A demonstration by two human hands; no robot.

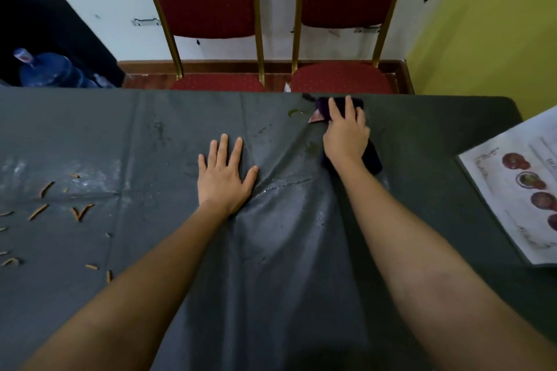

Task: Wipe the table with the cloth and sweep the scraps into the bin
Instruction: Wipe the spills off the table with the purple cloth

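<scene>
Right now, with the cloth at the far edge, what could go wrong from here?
1. The right hand presses the dark cloth at the table's far edge; a further push could send a spill or a scrap off onto the red chairs.
2. The grey table cover is bunched between the hands; it may drag despite the flat left hand.
3. The orange scraps lie far left, easily missed.

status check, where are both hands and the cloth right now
Left hand flat on the table cover, holding nothing. Right hand pressing the dark cloth at the far edge. Scraps unswept at left; menu lies at right.
</scene>
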